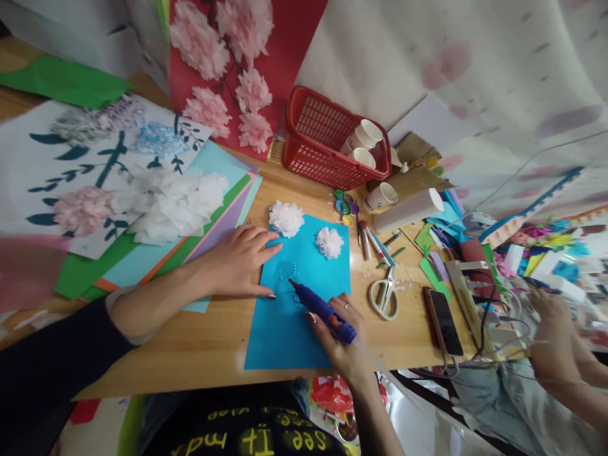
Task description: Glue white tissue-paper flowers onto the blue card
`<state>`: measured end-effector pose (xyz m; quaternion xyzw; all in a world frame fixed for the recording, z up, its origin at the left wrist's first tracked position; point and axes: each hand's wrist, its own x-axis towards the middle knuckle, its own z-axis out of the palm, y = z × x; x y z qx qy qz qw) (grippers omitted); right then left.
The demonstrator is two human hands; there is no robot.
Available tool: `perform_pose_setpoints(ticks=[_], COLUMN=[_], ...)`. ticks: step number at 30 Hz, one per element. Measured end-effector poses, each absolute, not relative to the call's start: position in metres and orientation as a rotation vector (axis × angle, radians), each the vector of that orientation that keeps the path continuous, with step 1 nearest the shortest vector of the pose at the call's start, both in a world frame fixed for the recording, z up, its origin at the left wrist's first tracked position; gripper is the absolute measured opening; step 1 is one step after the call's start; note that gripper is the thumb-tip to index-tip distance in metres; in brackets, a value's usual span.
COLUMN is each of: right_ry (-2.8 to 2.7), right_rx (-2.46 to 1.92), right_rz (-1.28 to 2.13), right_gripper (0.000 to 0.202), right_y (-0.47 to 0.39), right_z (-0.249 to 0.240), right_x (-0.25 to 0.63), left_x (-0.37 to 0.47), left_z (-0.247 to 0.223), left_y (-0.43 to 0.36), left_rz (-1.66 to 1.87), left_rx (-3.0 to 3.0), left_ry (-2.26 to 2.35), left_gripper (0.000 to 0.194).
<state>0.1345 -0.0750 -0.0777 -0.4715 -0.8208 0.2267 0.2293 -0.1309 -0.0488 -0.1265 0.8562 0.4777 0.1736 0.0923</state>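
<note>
A bright blue sheet lies on the wooden table. Two white paper flowers, one at its upper left corner and one at the upper right, rest on it. Between them and lower down is a patch of clear glue. My right hand grips a dark blue glue gun, its tip at the lower edge of the glue. My left hand rests at the sheet's left edge with its fingers apart and nothing in them.
Colored papers and a flower picture lie at the left. Behind stands a red basket with paper cups. Scissors, pens, a phone and a power strip are at the right, beyond them another person's hands.
</note>
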Motion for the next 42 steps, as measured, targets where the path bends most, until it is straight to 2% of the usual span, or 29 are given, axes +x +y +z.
perform_pose_setpoints(ticks=[6,16,42], right_ry=[-2.195,-2.119,-2.016], right_rx=[-1.371,-1.476,-1.509], right_rz=[0.611,0.657,0.694], right_gripper=[0.043,0.039,0.040], right_y=[-0.0741,-0.0759,-0.0721], right_z=[-0.0816,-0.0857,-0.0837], right_x=[0.1386,0.1405,0.1410], left_x=[-0.1309,-0.1309,-0.1302], left_z=[-0.1265,-0.1274,-0.1251], left_y=[-0.0490,-0.0478,-0.0486], left_rz=[0.551,0.513,0.484], left_rx=[2.521,2.540,2.530], left_ry=[1.410,1.421,1.429], left_gripper=[0.087,0.089,0.090])
